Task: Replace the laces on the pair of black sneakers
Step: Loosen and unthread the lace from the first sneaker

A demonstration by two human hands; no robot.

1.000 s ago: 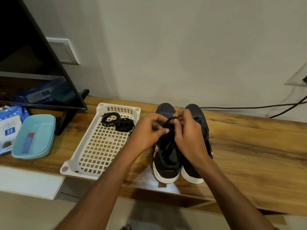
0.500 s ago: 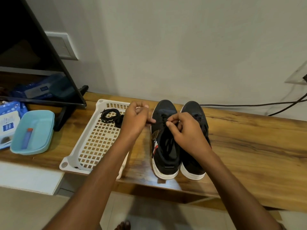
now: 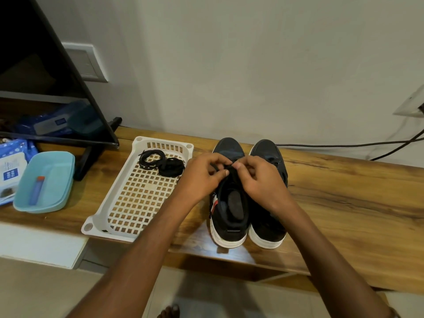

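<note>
Sneakers (image 3: 249, 203) side by side on wooden shelf (image 3: 344, 203), toes toward wall, heels toward front edge; long axis of each shoe away from the person. Both hands over upper tongue area of left sneaker (image 3: 229, 203). Left hand (image 3: 202, 177) from left side, fingers curled, thumb and forefinger narrow, pinching black lace (image 3: 230, 168). Right hand (image 3: 259, 180) from right side, fingers curled also, fingertips closed on same lace, almost touching left fingertips. Knot or plain crossing between fingertips: cannot tell, too dark. Lace directly under fingertips, at top of eyelet row, on midline of left shoe; eyelet row along long axis, toward toe. Both hands equally near; neither nearer in a clear way. Right sneaker (image 3: 268, 203) just beside, partly under right wrist, not held.

Judgement: step in hand probably loosening old lace at top, so next pull likely sideways and toward toe, along the row. Replacement laces (image 3: 161, 162), two black coils, in far corner of white basket (image 3: 137, 198), left of shoes, nearer to left hand.
</note>
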